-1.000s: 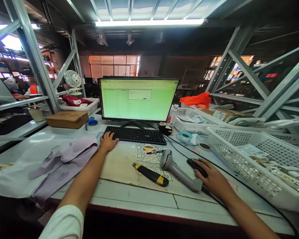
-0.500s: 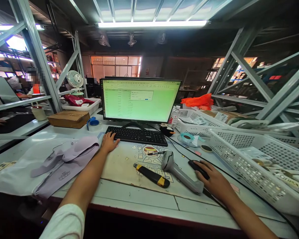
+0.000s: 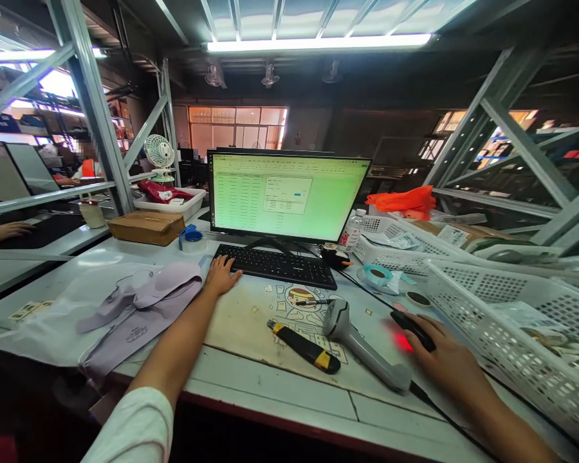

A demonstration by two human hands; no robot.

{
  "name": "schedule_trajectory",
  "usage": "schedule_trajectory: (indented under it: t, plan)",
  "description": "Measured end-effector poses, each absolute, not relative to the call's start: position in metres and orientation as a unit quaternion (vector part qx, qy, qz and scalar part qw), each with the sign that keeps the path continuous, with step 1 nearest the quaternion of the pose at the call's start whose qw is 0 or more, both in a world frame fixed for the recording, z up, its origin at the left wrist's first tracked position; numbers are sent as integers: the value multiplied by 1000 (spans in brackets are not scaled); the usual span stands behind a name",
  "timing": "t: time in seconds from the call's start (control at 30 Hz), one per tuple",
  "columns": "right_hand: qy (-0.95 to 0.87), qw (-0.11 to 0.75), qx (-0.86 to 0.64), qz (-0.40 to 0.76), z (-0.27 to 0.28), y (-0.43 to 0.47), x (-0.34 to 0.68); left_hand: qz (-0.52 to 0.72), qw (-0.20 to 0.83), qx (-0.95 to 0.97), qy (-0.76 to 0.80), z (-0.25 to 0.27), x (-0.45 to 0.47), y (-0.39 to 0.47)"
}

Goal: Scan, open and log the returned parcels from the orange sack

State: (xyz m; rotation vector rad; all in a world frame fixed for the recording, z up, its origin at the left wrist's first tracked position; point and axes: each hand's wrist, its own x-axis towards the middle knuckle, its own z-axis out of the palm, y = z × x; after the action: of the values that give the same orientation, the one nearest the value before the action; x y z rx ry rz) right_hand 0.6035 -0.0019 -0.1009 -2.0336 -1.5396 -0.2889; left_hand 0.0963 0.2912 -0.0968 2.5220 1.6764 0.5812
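My left hand [image 3: 222, 275] rests on the left end of a black keyboard [image 3: 282, 265], fingers spread over the keys. A black computer mouse [image 3: 415, 331] is in my right hand [image 3: 446, 360]; it looks tilted or slightly raised, and a red glow falls on the mat beside it. Between my hands lie a grey barcode scanner [image 3: 364, 347], a black and yellow utility knife [image 3: 306, 347] and a pen [image 3: 313, 301]. A lilac bra [image 3: 149, 302] lies by my left forearm on a clear plastic bag [image 3: 43, 331]. The monitor [image 3: 251, 193] shows a spreadsheet with a dialog box.
White perforated baskets [image 3: 487, 321] with packets line the right side. Near them are a roll of teal tape [image 3: 377, 275] and a bottle [image 3: 353, 231]. A cardboard box [image 3: 146, 228] and blue tape dispenser [image 3: 192, 235] stand back left. Another person's hand [image 3: 9, 233] is far left.
My right hand has moved right with the mouse, and a red glow now shows under it. The dialog box on the monitor has become larger. My left hand stays at the keyboard.
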Motion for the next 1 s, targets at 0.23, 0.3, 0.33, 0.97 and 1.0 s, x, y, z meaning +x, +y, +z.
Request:
schedule_trajectory:
  t: [0.23,0.3,0.33,0.97,1.0]
  plan:
    - [-575,234,-774,-124,-122,17,610,197,25,816,543,-97,98,291]
    - [-577,224,-774,-130,-127,17,611,199,20,816,543,-99,98,292]
    - [-578,223,-774,-132,-128,16,611,199,18,815,544,-99,98,293]
    - [-565,212,-790,-110,-121,11,601,205,25,818,536,-101,97,295]
    - [-564,214,-790,-112,-121,11,601,205,25,819,536,-101,97,295]
